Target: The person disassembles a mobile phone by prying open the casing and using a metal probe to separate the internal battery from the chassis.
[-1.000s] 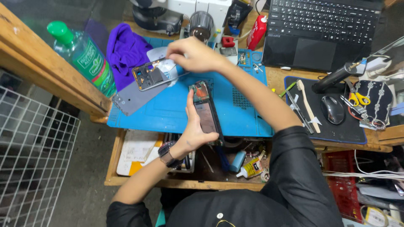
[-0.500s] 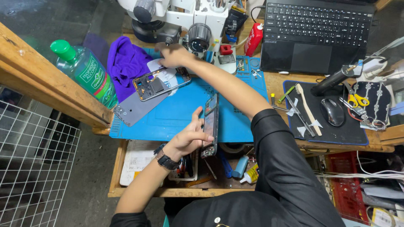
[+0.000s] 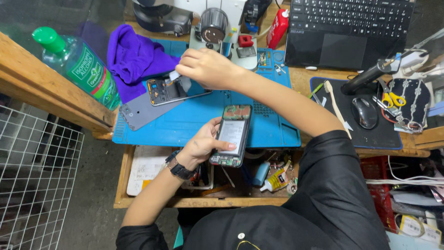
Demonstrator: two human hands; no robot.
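My left hand holds an opened phone with its back off, battery and circuit board showing, over the near edge of the blue work mat. My right hand reaches across to the far left of the mat. Its fingers pinch a small pale piece over a second phone frame, which lies on a grey plate.
A purple cloth and a green-capped clear bottle sit at the left. A microscope base stands behind the mat, a laptop at back right, a mouse and scissors on a black pad. Glue bottles lie on the lower shelf.
My left hand has drawn the opened phone toward me and turned it more upright. My right hand stays over the phone frame, now gripping the small pale piece.
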